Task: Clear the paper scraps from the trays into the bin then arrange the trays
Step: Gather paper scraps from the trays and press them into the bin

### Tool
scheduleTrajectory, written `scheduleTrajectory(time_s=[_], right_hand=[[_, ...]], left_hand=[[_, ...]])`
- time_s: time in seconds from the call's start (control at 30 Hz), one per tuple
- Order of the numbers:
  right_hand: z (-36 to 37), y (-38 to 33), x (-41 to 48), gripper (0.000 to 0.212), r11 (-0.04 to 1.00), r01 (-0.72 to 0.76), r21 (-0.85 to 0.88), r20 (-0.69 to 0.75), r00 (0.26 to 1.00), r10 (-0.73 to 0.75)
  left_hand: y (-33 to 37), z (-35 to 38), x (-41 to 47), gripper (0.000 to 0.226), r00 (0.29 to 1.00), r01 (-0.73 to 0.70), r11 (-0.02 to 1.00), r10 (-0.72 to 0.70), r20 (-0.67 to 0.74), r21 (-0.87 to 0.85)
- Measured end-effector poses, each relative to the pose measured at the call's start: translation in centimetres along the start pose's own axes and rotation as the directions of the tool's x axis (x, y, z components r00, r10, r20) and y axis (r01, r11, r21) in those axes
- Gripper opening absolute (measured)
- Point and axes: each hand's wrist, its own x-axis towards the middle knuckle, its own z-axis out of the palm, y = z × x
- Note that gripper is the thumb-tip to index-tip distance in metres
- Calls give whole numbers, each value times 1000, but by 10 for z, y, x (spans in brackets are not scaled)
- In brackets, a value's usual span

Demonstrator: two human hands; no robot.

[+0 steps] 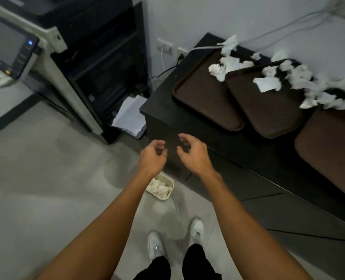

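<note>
Hands (153, 156) empty; bin (168, 196) w/ scraps (159, 186); trays (206, 98) littered.

Brown trays (206, 102) of matt, finely textured plastic are shown on a smooth, dark, matt counter (167, 118); crumpled white paper scraps (228, 63) are seen, and a smooth cream plastic bin (170, 190).

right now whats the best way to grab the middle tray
Take the middle tray by its raised rim at the near rounded end, coming from the cabinet's front edge. That end is bare and closest; the scraps crowd its far end, and it seems to overlap the left tray.
</note>
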Motion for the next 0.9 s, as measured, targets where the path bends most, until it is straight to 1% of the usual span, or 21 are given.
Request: scheduleTrajectory(time_s=[0.2,0.4,0.7,0.9], right_hand=[[-97,-25,-15,44,998,42,44,-239,971,-30],[-182,-17,-34,45,997,30,68,-415,910,1],[-292,31,-65,43,996,-31,87,-564,822,75],[-359,77,-76,40,993,-55,109,-629,769,112]], left_hand=[[99,9,-1,24,974,-216,976,216,64,-11],[183,45,-14,29,921,-357,934,357,154,-27],[277,142,-37,32,824,-498,865,496,273,-65],[326,214,-46,32,785,-534,842,526,326,-73]])
